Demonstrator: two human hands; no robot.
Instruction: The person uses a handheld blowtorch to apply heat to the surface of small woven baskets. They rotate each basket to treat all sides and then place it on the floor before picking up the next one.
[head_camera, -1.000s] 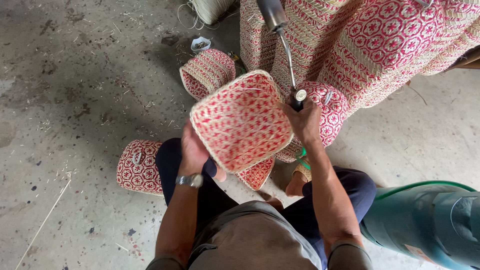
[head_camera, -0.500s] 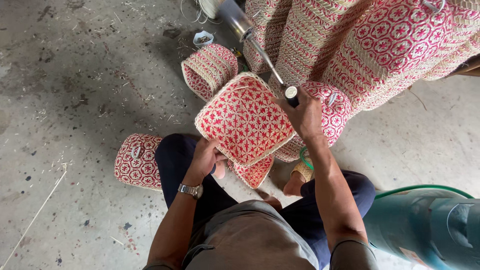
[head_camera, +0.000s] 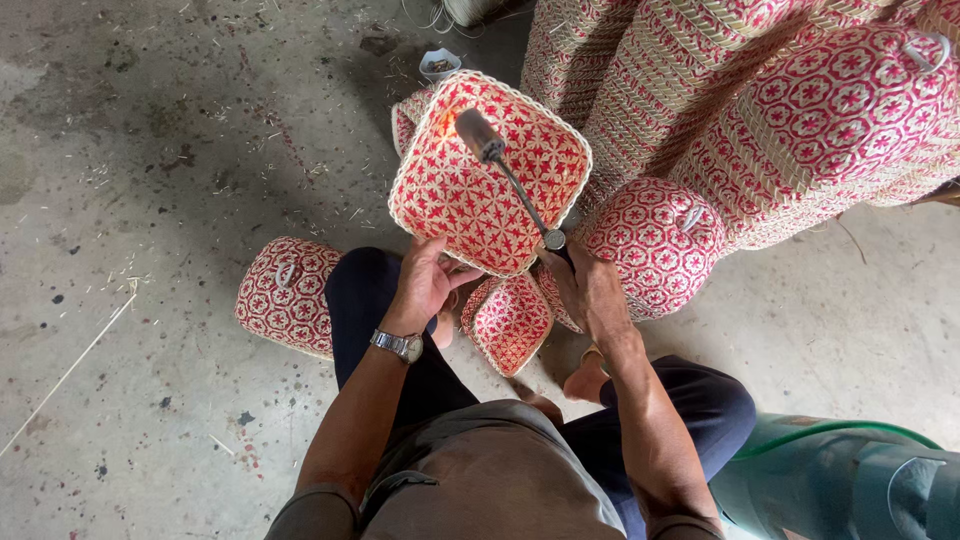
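Woven red-and-straw square basket, metal torch above.

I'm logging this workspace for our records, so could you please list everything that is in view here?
Square woven basket: one, red and cream, held up over the lap by the left hand.
Torch tool: one, dark metal rod with a glowing head, held over the basket.
Small woven basket: one, red and cream, on the floor between the knees.
Round woven basket: one, red and cream, on the floor, left of the knee.
Domed woven basket: one, red and cream, beside the right hand.
Stacked large baskets: several, red and cream, upper right.
Green container: one, lower right.
Concrete floor: grey, stained.
Wristwatch: one, silver, left wrist.
Left hand: grips the basket's lower edge.
Right hand: grips the torch handle.
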